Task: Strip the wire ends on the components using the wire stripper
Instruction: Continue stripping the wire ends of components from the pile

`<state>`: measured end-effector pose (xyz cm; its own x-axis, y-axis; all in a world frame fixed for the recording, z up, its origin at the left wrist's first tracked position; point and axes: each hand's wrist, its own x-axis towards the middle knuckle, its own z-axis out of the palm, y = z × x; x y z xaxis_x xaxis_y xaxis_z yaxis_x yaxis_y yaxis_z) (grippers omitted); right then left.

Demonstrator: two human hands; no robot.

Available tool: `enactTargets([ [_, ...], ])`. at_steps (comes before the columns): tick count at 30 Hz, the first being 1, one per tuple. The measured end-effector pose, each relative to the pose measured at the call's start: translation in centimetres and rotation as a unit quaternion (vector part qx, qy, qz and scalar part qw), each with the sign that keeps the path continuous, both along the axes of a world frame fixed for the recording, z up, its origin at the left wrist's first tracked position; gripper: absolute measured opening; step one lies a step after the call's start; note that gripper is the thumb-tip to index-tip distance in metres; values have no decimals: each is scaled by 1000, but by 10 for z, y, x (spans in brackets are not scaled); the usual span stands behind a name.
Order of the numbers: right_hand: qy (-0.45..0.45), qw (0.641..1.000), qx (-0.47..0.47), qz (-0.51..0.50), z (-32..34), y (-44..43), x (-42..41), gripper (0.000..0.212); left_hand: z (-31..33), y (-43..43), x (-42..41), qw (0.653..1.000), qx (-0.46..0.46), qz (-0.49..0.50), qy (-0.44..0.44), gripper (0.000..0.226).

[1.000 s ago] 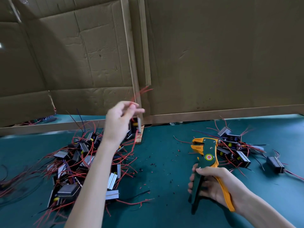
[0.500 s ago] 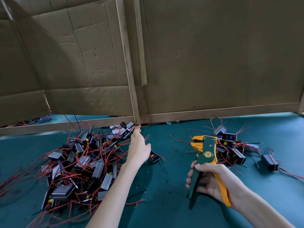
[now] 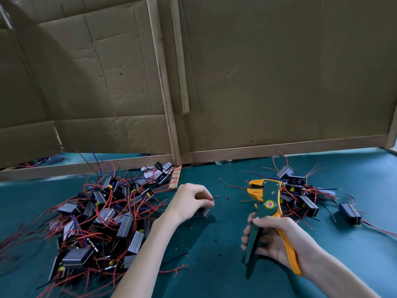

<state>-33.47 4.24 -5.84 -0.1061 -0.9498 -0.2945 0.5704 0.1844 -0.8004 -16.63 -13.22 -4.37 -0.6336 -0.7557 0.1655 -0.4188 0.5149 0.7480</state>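
Note:
My left hand hovers low over the green mat at centre, fingers curled round a small dark component whose wire ends stick out to the right. My right hand grips the handles of the green and orange wire stripper, held upright with its jaws pointing left, a short gap from the wire ends. A big heap of components with red wires lies on the left. A smaller group lies behind the stripper on the right.
A cardboard wall on a wooden frame closes off the back of the table. One component lies alone at the far right. Bits of stripped insulation dot the green mat.
My left hand came down from beside the wooden post, reached the mat near the heap, and now holds a component closer to the stripper. My right hand has barely moved.

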Motion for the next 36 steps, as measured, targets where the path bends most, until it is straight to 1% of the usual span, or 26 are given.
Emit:
enactTargets([
  [2, 0, 1000, -2, 7, -1, 0, 0, 21, 3, 2, -1, 998, 24, 9, 50, 19],
  [7, 10, 999, -7, 31, -7, -3, 2, 21, 14, 8, -5, 986, 71, -23, 147, 21],
  [10, 18, 998, -26, 52, -9, -4, 3, 33, 21, 13, -6, 974, 109, -46, 192, 19],
  [13, 31, 995, -57, 78, -8, -3, 4, 46, 28, 19, -7, 961, 127, -77, 234, 12],
  [15, 38, 992, -80, 92, -7, -2, 4, 50, 36, 23, -7, 955, 132, -91, 250, 10],
  [18, 56, 987, -112, 106, -5, 0, 3, 47, 47, 29, -5, 955, 137, -103, 244, 10],
  [20, 64, 984, -122, 110, -4, 1, 2, 45, 52, 32, -4, 959, 138, -109, 222, 8],
  [24, 76, 981, -135, 117, -2, 2, 4, 42, 57, 39, -5, 967, 132, -124, 177, 5],
  [29, 88, 979, -143, 112, 2, 4, 6, 38, 60, 43, -4, 971, 125, -141, 150, 8],
  [33, 101, 980, -138, 105, 5, 7, 9, 44, 62, 45, -4, 973, 127, -143, 130, 8],
  [36, 112, 978, -141, 108, 8, 8, 11, 34, 64, 45, -3, 974, 128, -146, 118, 9],
])
